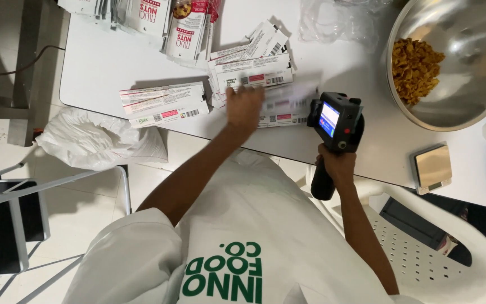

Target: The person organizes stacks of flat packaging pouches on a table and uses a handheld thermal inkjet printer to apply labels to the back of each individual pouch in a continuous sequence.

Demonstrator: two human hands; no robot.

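We see the left hand lying palm down on the white desk, fingers loosely spread and flat on a blurred white pouch that tops a stack of similar pouches; it presses rather than grips. The pouch under the fingers lies flat with its long axis running left to right across the picture, roughly parallel to the near desk edge. Its far end reaches toward the handheld printer.

The right hand is closed tightly around the black grip of that printer, which stands over the desk edge just right of the pouch. The printer's grip runs down toward the person's body, its head sits over the desk, and its small lit screen faces up at us.

Left of the left hand, a second small pile of flat pouches lies apart from the main stack, also long side left to right. More pouches, red and white, are heaped at the far edge.

At the far right a large steel bowl holds a mound of golden-brown snack pieces, gathered against its left wall; the rest of the bowl is bare metal. Near it sits a small scale with a shiny plate. Clear plastic bags lie crumpled beyond the stack.
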